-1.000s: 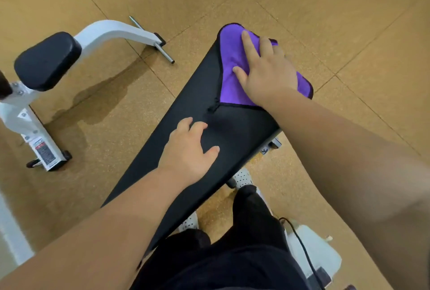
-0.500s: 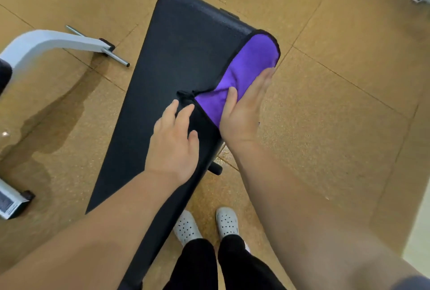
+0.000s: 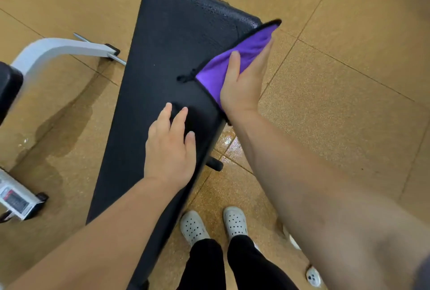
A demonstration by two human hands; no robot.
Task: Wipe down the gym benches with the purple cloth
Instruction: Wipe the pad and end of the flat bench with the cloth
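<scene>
- We see one long black padded desk (image 3: pixel 167 52) running from the lower middle of the view up to a rounded far end, narrower near us and wider far off
- One purple cloth with a black hem (image 3: pixel 242 55) lies over the desk's right long edge near the far right corner; one cloth corner points in towards the middle of the pad and ends in a small black loop (image 3: pixel 186 78), and its far tip pokes just past the desk's corner over the floor
- Our right hand (image 3: pixel 244 82) presses the cloth against that right edge, its fingers (image 3: pixel 263 57) straight and close together, thumb flat on the purple fabric; nothing is pinched
- Our left hand (image 3: pixel 169 148) rests flat on bare pad nearer to us, fingers (image 3: pixel 164 115) straight and slightly spread, holding nothing, close to the right edge and apart from the cloth
- The left half and the far end of the pad lie bare
- Tan cork-like tiled floor (image 3: pixel 337 103) lies open to the right and beyond the far end; a shiny wet patch (image 3: pixel 229 143) sits beside the desk's one visible black foot (image 3: pixel 214 164)
- On the left, one white metal machine frame (image 3: pixel 58 49) reaches near the desk's left edge, its thin steel pin almost touching it
- Two white perforated clogs (image 3: pixel 194 228) stand side by side just right of the desk's near end, under black trousers (image 3: pixel 251 264)
</scene>
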